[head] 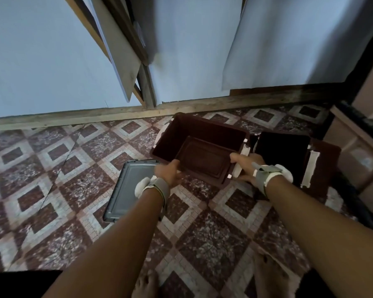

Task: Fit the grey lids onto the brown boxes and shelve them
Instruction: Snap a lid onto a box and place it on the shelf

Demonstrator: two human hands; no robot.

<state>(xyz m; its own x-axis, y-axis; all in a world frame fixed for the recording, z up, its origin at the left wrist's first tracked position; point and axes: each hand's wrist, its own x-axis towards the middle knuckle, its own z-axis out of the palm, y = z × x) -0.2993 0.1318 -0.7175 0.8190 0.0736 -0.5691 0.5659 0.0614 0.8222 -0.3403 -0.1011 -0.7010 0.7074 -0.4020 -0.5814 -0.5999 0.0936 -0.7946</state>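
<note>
While both arms reach in from the bottom of the frame, each hand is clamped on the near rim of an open brown box [199,147] sitting just right of centre. The left hand [169,172] grips the near-left edge with the thumb over the rim, and the right hand [243,166] grips the near-right corner, right by a white latch [244,150] on that side. Both wrists have a grey strap with white padding. The box looks tilted toward the camera, so you can see straight down to its empty bottom; can't really tell if it's lifted or resting on the floor.

A grey lid [125,186] lies flat on the patterned tile floor [52,168] just left of the box, partly hidden under the left wrist. It's beside the box, not on it.

To the right of centre there's a second brown box [325,166], also open, its inside very dark, with a white latch strip along its right side. It sits just beside the first one.

The upper half of the frame is white sheeting [41,61] hung over a wooden frame, with a wooden beam [116,114] along the floor line. At the far right edge some stacked cardboard boxes [366,147] show, pretty blurry. Bare feet peek in at the bottom.
</note>
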